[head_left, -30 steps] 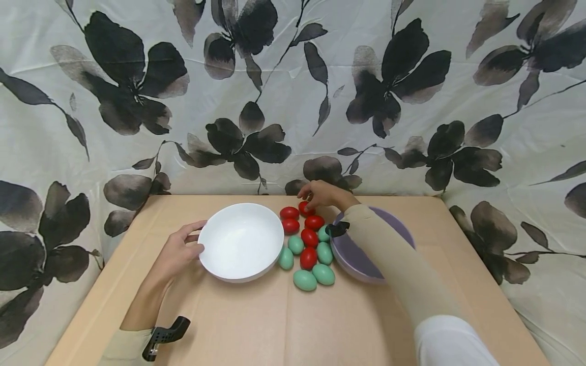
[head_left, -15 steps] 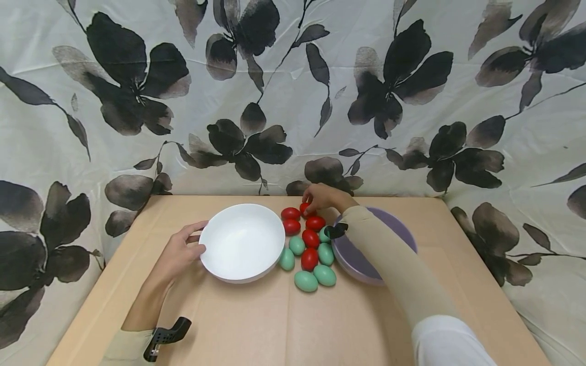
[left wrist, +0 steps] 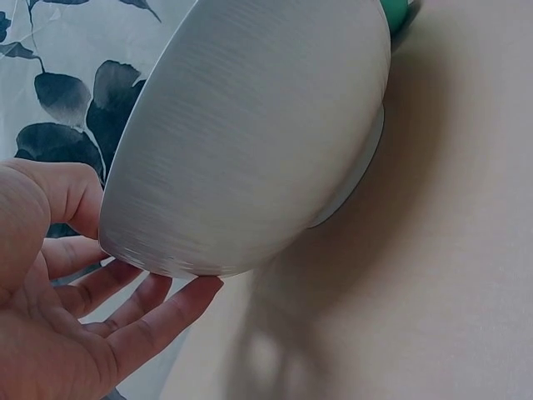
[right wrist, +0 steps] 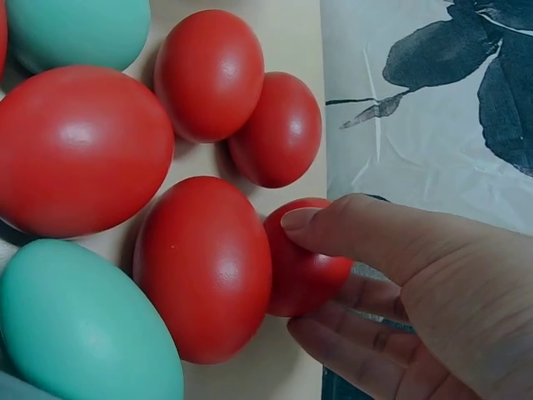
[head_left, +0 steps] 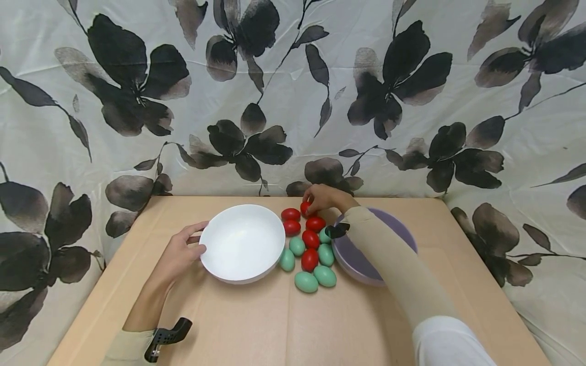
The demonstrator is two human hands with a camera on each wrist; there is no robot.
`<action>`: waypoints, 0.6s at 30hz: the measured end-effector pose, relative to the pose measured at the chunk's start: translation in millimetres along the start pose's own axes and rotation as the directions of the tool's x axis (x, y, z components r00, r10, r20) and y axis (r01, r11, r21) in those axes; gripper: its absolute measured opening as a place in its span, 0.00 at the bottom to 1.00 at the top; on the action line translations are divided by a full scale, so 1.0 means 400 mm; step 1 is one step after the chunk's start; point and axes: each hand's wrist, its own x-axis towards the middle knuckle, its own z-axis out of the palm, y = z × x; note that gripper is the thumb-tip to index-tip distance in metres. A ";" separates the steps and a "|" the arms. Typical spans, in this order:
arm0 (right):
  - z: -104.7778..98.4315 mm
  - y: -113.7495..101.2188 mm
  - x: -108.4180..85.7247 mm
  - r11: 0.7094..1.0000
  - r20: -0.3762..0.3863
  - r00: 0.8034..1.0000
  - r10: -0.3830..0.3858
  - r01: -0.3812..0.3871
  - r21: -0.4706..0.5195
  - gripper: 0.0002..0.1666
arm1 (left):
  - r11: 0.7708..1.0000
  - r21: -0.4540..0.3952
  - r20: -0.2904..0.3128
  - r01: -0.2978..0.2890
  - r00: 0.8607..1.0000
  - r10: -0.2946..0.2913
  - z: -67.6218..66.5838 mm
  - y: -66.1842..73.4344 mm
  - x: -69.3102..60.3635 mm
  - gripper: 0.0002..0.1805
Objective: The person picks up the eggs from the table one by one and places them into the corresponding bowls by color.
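My left hand [head_left: 180,254] holds the left edge of a white bowl [head_left: 242,244]. In the left wrist view the thumb is at the bowl's rim, and the fingers touch its outer wall [left wrist: 250,142] from below. At the table's far edge my right hand [head_left: 327,197] pinches a red egg [right wrist: 304,271] between thumb and fingers. That egg sits beside another red egg [right wrist: 204,271]. Several more red eggs [head_left: 309,259] and green eggs [head_left: 306,281] lie loosely grouped to the right of the white bowl.
A purple bowl [head_left: 354,262] stands right of the eggs, partly covered by my right forearm; I cannot see all of its inside. The light wooden table [head_left: 256,325] ends at a hanging floral cloth [head_left: 316,122]. A black wrist mount [head_left: 167,338] is on the left forearm.
My right hand's fingers have come down and closed round the far red egg since one second ago. The left hand and the white bowl show no visible movement.
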 end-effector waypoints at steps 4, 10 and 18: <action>-0.008 -0.002 -0.010 0.999 -0.027 0.999 -0.033 0.033 0.013 0.20 | 1.000 0.015 -0.008 0.006 1.000 -0.006 0.001 -0.002 0.001 0.34; -0.017 0.001 -0.023 0.996 -0.053 0.996 -0.066 0.069 0.056 0.19 | 1.000 0.007 -0.006 0.027 1.000 -0.027 0.001 -0.004 0.003 0.35; -0.031 0.002 -0.034 0.983 -0.111 0.983 -0.147 0.157 0.094 0.18 | 0.998 -0.030 -0.012 0.051 0.999 -0.052 0.002 0.002 0.003 0.35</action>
